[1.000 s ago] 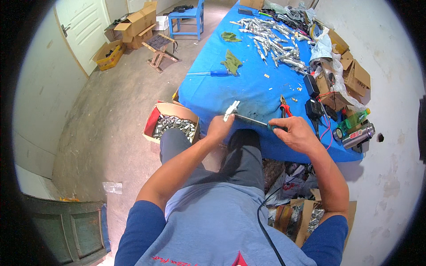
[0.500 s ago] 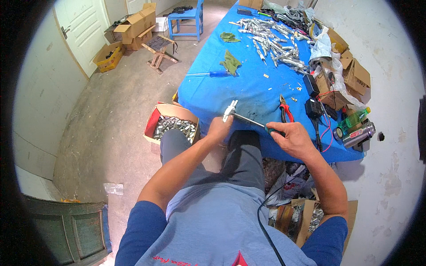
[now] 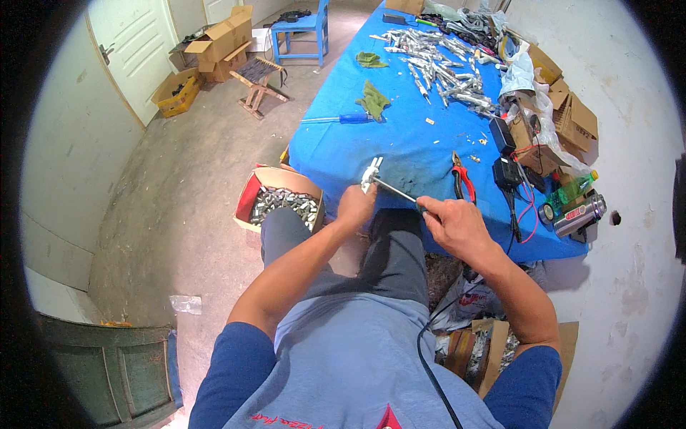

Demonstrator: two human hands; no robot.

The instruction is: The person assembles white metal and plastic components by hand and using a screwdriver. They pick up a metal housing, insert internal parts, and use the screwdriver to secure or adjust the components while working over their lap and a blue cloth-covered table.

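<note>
My left hand is closed round a small white part with prongs at its top, held up at the near edge of the blue-covered table. In my right hand is a screwdriver; its handle is mostly hidden by my fingers. The shaft slants up to the left, and the tip meets the side of the white part. Just beyond my right hand lie pliers with red and black handles. Many silvery and white tubular pieces are heaped at the table's far end.
Below the table's left corner stands a box of small metal cylinders. Green cloths and a blue-handled screwdriver lie on the table. Black adapters with cables, a green bottle and a steel flask line the right edge.
My right hand has shifted slightly left and down, and its fingers now cover more of the screwdriver handle. The left hand still grips the white part, nearly in the same place.
</note>
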